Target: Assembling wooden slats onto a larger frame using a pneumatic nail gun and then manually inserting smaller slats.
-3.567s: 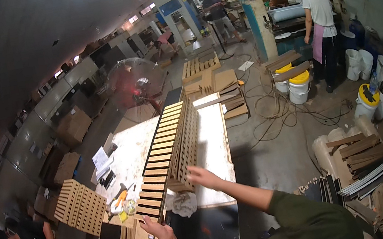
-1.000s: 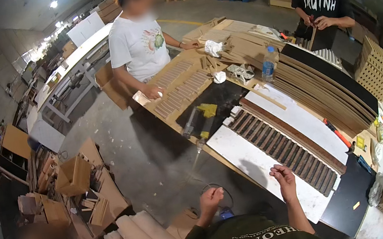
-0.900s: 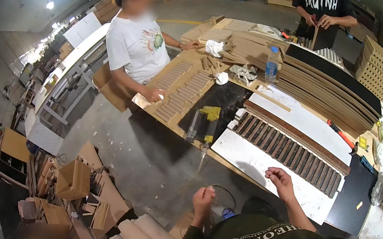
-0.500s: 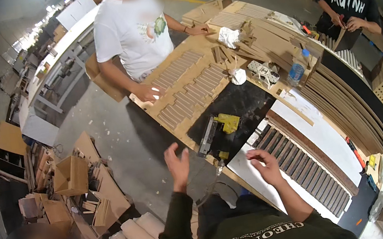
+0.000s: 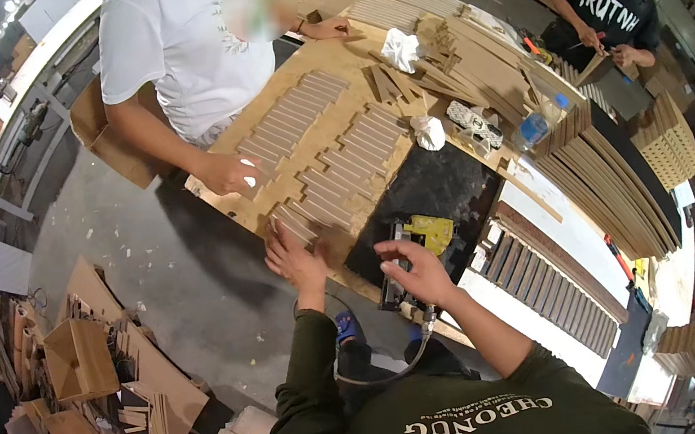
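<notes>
My left hand [image 5: 295,260] is open, fingers spread, at the near end of a row of grooved brown strips [image 5: 354,161] on the wooden board. Its fingertips overlap the closest strips; whether they touch is unclear. My right hand [image 5: 418,271] is also open, thumb apart from the fingers, and appears above the yellow and black nail gun [image 5: 432,233], hiding part of it. I see nothing held in either hand. The nail gun lies on a black mat [image 5: 442,182], with a hose [image 5: 427,345] running toward me. Farther off lies a second row of strips [image 5: 296,121].
Across the board, a co-worker in white rests a hand [image 5: 233,173] beside the far row. Crumpled white paper [image 5: 429,133], a water bottle [image 5: 534,129] and stacked brown boards [image 5: 606,185] stand to the right. Another person [image 5: 606,12] works at the far right. Cardboard boxes [image 5: 81,357] lie lower left.
My left hand has moved forward from beside the table to the near row of strips. My right hand has shifted left toward the nail gun. The head view has moved closer to the board.
</notes>
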### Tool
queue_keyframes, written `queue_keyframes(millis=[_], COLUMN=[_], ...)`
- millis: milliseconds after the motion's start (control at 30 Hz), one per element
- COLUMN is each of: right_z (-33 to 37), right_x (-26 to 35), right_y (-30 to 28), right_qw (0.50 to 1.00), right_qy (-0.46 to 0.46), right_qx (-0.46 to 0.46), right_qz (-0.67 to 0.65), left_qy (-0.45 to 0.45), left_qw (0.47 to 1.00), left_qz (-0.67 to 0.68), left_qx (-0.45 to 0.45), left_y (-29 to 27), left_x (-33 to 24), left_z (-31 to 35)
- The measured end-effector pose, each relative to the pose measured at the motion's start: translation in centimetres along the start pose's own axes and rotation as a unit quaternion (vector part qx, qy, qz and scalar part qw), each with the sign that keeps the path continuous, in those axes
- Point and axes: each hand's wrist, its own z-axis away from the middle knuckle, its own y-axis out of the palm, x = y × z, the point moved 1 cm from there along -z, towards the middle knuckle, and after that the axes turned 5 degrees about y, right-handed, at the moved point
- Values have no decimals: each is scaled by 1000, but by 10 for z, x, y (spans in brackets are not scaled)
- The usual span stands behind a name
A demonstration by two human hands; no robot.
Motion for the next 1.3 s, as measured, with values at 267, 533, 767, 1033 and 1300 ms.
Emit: queue_keyframes(millis=[267, 533, 767, 1033, 1300], right_z=[-78, -110, -120, -118, -60], right_x=[-16, -19, -20, -23, -10], right_y=[41, 71, 87, 80, 31], right_qw=[953, 904, 896, 902, 919], right_qy=[-15, 87, 129, 119, 99], right_qx=[-72, -114, -135, -89, -139], right_qz=[294, 404, 402, 405, 355], left_qy=[-43, -117, -87, -26, -26], left_qw=[999, 993, 990, 991, 949], left_qz=[11, 31, 111, 134, 311], left_qx=[-26, 2, -27, -8, -32], left_y=[-10, -6, -10, -25, -60], left_x=[-5, -4, 11, 21, 1], left_z=[-7, -10, -14, 1, 40])
